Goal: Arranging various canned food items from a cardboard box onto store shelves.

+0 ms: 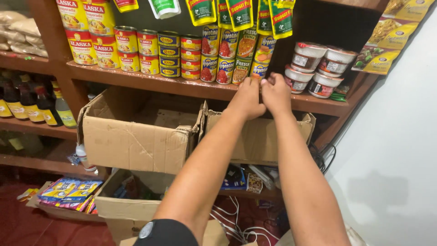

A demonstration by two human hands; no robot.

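Two hands of mine reach up together to the front edge of the wooden shelf in the head view. My left hand and right hand sit side by side, touching, just below the lowest green can in a short stack. My left fingers are curled toward that can, and my right fingers bend in beside it; whether either pair really has hold of the can I cannot tell, since the backs of my hands hide the tips.

Left of the stack stand red cans in columns, then smaller flat tins and tall yellow cans. Right of my hands are plastic tubs with clear lids, piled in two layers. Green and yellow pouches hang above the cans. Under the shelf sit two open cardboard boxes, and dark bottles line a shelf at far left.
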